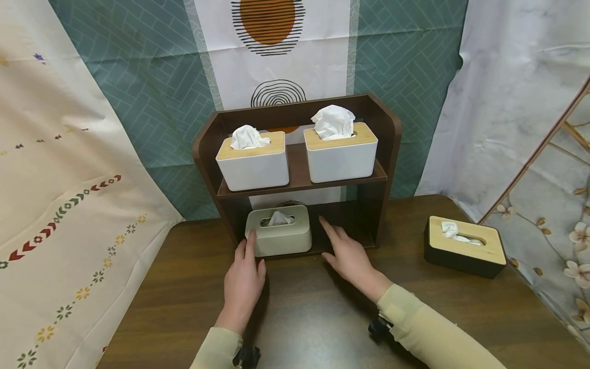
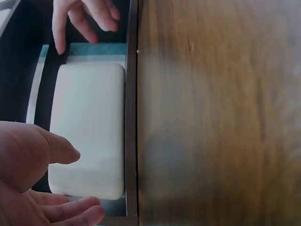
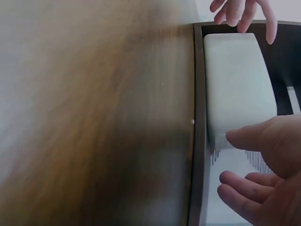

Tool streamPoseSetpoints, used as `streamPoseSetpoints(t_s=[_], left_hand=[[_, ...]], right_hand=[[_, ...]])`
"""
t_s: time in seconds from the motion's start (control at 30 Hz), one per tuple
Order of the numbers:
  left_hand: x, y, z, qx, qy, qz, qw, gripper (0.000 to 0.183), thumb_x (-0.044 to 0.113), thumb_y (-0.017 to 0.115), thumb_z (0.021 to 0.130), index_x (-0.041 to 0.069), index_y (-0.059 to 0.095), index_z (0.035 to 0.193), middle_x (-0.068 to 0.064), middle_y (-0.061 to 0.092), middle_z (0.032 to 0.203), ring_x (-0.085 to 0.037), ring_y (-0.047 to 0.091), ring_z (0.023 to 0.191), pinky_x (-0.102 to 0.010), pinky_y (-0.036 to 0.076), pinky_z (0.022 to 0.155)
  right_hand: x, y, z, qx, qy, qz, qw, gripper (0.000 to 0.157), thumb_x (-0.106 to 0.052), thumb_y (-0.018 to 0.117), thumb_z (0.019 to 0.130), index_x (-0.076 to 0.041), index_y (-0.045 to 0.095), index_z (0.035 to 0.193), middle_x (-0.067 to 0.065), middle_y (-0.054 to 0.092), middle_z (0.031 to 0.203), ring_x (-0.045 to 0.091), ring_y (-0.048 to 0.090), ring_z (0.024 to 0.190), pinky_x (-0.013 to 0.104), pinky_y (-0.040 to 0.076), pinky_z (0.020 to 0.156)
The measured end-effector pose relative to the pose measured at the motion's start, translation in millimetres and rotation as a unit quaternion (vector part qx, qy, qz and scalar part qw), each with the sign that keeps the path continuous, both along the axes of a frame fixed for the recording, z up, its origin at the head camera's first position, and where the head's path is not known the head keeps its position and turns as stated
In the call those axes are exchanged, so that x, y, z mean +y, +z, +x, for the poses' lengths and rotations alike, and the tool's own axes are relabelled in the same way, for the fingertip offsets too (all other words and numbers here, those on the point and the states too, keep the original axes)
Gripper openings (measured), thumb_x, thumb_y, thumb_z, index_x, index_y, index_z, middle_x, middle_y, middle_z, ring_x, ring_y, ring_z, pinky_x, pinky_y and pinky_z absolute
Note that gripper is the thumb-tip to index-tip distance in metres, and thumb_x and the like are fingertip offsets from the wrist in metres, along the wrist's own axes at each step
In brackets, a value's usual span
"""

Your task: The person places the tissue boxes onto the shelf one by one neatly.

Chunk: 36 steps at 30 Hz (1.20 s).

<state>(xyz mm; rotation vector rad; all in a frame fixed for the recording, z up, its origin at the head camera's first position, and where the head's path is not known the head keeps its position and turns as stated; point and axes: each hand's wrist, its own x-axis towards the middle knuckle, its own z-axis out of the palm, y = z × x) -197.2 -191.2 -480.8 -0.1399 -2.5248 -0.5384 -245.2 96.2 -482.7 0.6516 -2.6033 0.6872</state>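
Note:
A grey-green tissue box with a white tissue in its oval slot sits on the lower level of a dark brown shelf, toward its left side. My left hand is at the box's left end, fingertips right by its corner, fingers loosely extended. In the left wrist view its thumb overlaps the box's pale front. My right hand is held apart from the box's right end, over the shelf's front edge, fingers spread with nothing between them. The right wrist view shows that hand's thumb overlapping the box's end.
Two white tissue boxes with wooden lids, one left and one right, stand on the upper shelf level. A black tissue box with a wooden lid lies at the right of the brown table. Patterned cloths hang behind and at both sides.

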Motion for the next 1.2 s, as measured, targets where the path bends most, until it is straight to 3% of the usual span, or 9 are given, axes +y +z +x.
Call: streamPoseSetpoints(t_s=[0.13, 0.33, 0.5, 0.63, 0.97, 1.2], left_hand=[[6, 3.2, 5.7, -0.004, -0.006, 0.0, 1.0, 0.086, 0.006, 0.083, 0.096, 0.013, 0.039, 0.17, -0.03, 0.055, 0.152, -0.049, 0.071, 0.107, -0.063, 0.061, 0.075], [19, 11.3, 15.6, 0.025, -0.021, -0.008, 0.9994, 0.086, 0.006, 0.086, 0.093, 0.012, 0.043, 0.167, -0.033, 0.053, 0.153, -0.054, 0.055, 0.137, -0.065, 0.061, 0.087], [31, 18.6, 21.2, 0.064, -0.037, -0.027, 0.9969, 0.085, 0.006, 0.09, 0.09, 0.009, 0.047, 0.164, -0.033, 0.054, 0.152, -0.054, 0.053, 0.139, -0.062, 0.058, 0.099], [43, 23.0, 24.3, 0.075, -0.053, -0.043, 0.9948, 0.084, 0.009, 0.091, 0.09, 0.009, 0.05, 0.162, -0.031, 0.055, 0.152, -0.054, 0.054, 0.138, -0.062, 0.055, 0.104], [77, 26.5, 28.7, 0.067, -0.097, -0.071, 0.9905, 0.071, 0.016, 0.089, 0.094, 0.008, 0.057, 0.157, -0.025, 0.057, 0.155, -0.048, 0.053, 0.142, -0.06, 0.054, 0.107], [103, 27.5, 31.5, 0.037, -0.116, -0.087, 0.9888, 0.067, 0.024, 0.085, 0.099, 0.01, 0.057, 0.158, -0.02, 0.056, 0.158, -0.043, 0.054, 0.143, -0.057, 0.053, 0.109]], right_hand=[[18, 4.9, 13.0, 0.009, -0.007, 0.014, 1.0, 0.099, -0.016, 0.094, 0.091, -0.011, 0.037, 0.172, 0.025, 0.064, 0.143, 0.038, 0.076, 0.105, 0.05, 0.063, 0.073], [45, 10.3, 32.2, 0.018, -0.015, 0.039, 0.999, 0.088, -0.025, 0.09, 0.097, -0.01, 0.043, 0.17, 0.023, 0.066, 0.144, 0.039, 0.073, 0.119, 0.054, 0.064, 0.083], [68, 12.1, 47.0, 0.033, -0.026, 0.047, 0.998, 0.083, -0.027, 0.088, 0.098, -0.009, 0.047, 0.167, 0.021, 0.067, 0.143, 0.04, 0.072, 0.119, 0.054, 0.065, 0.078], [85, 13.1, 57.2, 0.044, -0.036, 0.055, 0.997, 0.081, -0.028, 0.088, 0.098, -0.008, 0.048, 0.166, 0.021, 0.068, 0.142, 0.041, 0.072, 0.118, 0.052, 0.064, 0.072], [118, 17.7, 75.0, 0.06, -0.057, 0.058, 0.995, 0.08, -0.026, 0.089, 0.097, -0.008, 0.051, 0.164, 0.02, 0.068, 0.143, 0.042, 0.072, 0.118, 0.054, 0.063, 0.072], [136, 20.1, 82.0, 0.081, -0.07, 0.063, 0.992, 0.083, -0.024, 0.092, 0.092, -0.006, 0.053, 0.163, 0.021, 0.068, 0.142, 0.043, 0.07, 0.12, 0.055, 0.063, 0.071]])
